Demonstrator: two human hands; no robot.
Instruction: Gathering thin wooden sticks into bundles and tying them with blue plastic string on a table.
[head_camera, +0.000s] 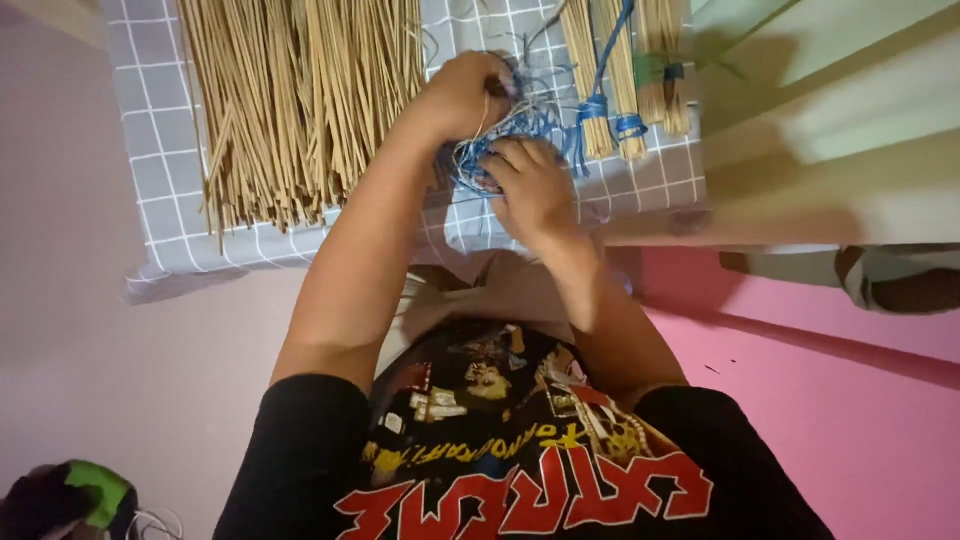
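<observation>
Head-camera view: both hands are seen from above, working at a tangle of blue string that lies on a grey checked cloth. The left hand is closed over the upper part of the tangle, with strands gripped between its fingers. The right hand is curled on the lower part, its fingertips pressed into the strands; the exact pinch appears tight, but blur prevents confirmation. A loose heap of straw-coloured sticks is spread on the cloth to the left of the hands. Small stick bundles, bound with blue string, are laid just beside the tangle on the right. A pink floor is visible below.
</observation>
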